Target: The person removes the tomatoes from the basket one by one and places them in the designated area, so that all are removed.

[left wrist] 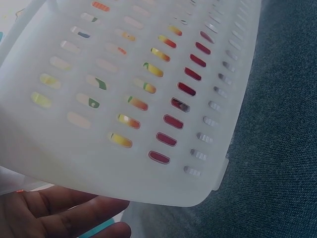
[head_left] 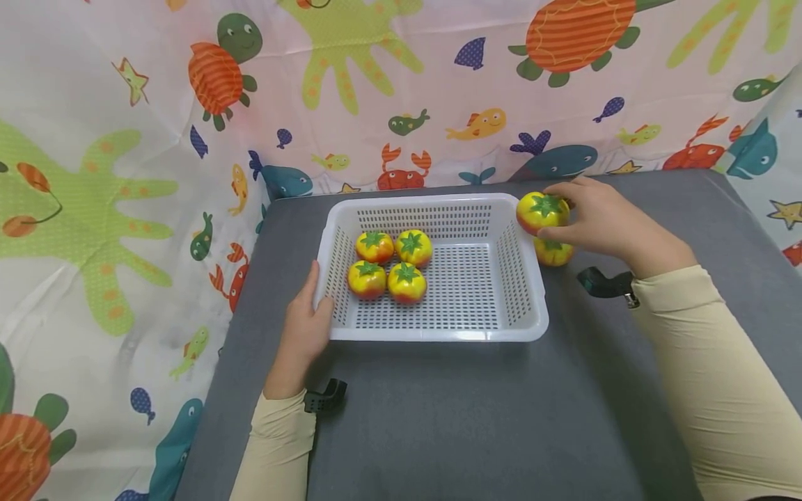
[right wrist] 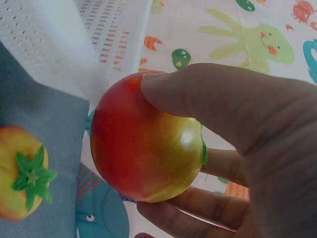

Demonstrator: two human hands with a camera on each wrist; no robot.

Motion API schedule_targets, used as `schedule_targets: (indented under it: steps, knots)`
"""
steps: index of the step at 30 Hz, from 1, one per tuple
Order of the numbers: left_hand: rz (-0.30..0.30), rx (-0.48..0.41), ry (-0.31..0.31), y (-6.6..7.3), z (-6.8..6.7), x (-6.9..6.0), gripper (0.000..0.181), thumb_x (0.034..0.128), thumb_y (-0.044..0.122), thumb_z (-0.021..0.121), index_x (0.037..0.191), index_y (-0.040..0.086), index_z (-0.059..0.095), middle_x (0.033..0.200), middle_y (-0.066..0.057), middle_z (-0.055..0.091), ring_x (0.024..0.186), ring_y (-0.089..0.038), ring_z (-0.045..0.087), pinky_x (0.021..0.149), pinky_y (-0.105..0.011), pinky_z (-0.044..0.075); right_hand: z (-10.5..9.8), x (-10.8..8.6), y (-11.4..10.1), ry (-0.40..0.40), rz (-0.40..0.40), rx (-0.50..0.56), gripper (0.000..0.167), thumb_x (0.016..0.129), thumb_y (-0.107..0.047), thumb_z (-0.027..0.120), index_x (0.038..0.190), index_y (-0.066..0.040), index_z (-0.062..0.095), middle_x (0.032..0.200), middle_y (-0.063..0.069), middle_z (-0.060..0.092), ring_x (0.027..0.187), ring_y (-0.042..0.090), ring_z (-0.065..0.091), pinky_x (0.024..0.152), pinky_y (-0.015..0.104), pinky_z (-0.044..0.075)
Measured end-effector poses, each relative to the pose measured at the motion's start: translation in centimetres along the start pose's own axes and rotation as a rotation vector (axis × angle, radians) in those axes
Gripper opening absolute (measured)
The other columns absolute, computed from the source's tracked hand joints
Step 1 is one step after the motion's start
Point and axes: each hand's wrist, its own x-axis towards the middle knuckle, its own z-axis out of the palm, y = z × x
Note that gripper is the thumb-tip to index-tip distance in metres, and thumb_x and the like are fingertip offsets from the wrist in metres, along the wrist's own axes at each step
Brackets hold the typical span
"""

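A white perforated plastic basket stands on the dark table, with several yellow-and-red toy tomatoes grouped in its left half. My left hand holds the basket's left side, thumb at the rim and fingers along the outer wall. Its fingers show below the basket wall in the left wrist view. In my right hand, another toy tomato is pinched between thumb and fingers, raised beside the basket's right rim. Under it, one more tomato lies on the table, partly hidden.
A cloth with printed sea animals hangs behind and to the left of the grey table. The basket's right half shows its bare slotted floor. Each wrist wears a dark strap.
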Motion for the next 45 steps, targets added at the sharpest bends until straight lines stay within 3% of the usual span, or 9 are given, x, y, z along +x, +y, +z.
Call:
schedule_targets:
  steps: [10, 30, 45]
  knots:
    - [0.003, -0.005, -0.004, -0.3, 0.1, 0.1, 0.072, 0.1041, 0.019, 0.046, 0.17, 0.026, 0.017, 0.168, -0.008, 0.037, 0.133, -0.036, 0.061, 0.099, -0.055, 0.053, -0.1, -0.7, 2.7, 0.033, 0.029, 0.004, 0.078, 0.088, -0.037, 0.082, 0.149, 0.003, 0.052, 0.139, 0.032, 0.05, 0.121, 0.051, 0.047, 0.097, 0.07, 0.048]
    - [0.002, 0.006, 0.0, -0.3, 0.0, 0.1, 0.071, 0.1046, 0.019, 0.046, 0.17, 0.025, 0.017, 0.17, -0.004, 0.033, 0.144, -0.031, 0.051, 0.11, -0.055, 0.045, -0.1, -1.3, 7.4, 0.039, 0.088, 0.001, 0.079, 0.09, -0.038, 0.08, 0.145, 0.011, 0.049, 0.132, 0.037, 0.049, 0.117, 0.053, 0.043, 0.093, 0.07, 0.048]
    - [-0.003, -0.003, 0.009, -0.4, 0.2, 0.1, 0.072, 0.1046, 0.019, 0.046, 0.17, 0.025, 0.018, 0.171, -0.002, 0.032, 0.143, -0.032, 0.053, 0.105, -0.054, 0.048, 2.0, -1.0, 11.4, 0.002, 0.122, 0.045, 0.081, 0.092, -0.041, 0.079, 0.146, 0.011, 0.047, 0.13, 0.038, 0.05, 0.114, 0.053, 0.044, 0.093, 0.07, 0.045]
